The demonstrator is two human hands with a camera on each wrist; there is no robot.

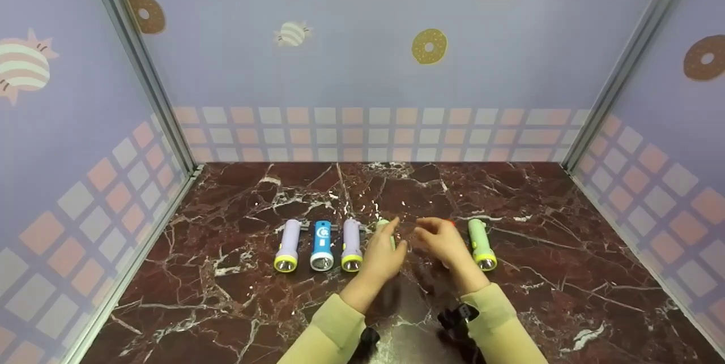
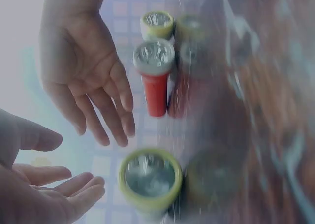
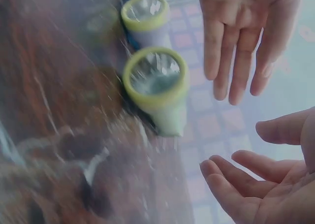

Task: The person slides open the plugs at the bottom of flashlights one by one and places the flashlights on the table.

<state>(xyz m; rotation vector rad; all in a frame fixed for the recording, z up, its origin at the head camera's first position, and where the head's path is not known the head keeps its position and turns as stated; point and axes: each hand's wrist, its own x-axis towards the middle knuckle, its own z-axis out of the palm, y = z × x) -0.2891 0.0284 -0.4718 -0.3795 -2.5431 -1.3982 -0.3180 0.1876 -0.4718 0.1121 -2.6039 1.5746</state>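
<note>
A row of small flashlights lies on the dark red marbled table. My left hand point(image 1: 380, 253) is over a green flashlight point(image 1: 384, 223) and partly hides it in the head view; its fingers are spread, nothing held. Facing it, my right hand point(image 1: 446, 244) has loosely bent fingers around nothing, and covers most of a red flashlight point(image 2: 156, 93) in the head view. Both palms turn toward each other with a gap between. In the right wrist view the green flashlight's yellow-rimmed lens point(image 3: 156, 79) is beside the fingers.
Left of my hands lie a lilac flashlight point(image 1: 290, 239), a blue flashlight point(image 1: 322, 234) and another lilac flashlight point(image 1: 351, 236). Another green flashlight point(image 1: 480, 236) lies to the right. Patterned walls point(image 1: 362, 69) enclose the table point(image 1: 226, 318) at the back and sides.
</note>
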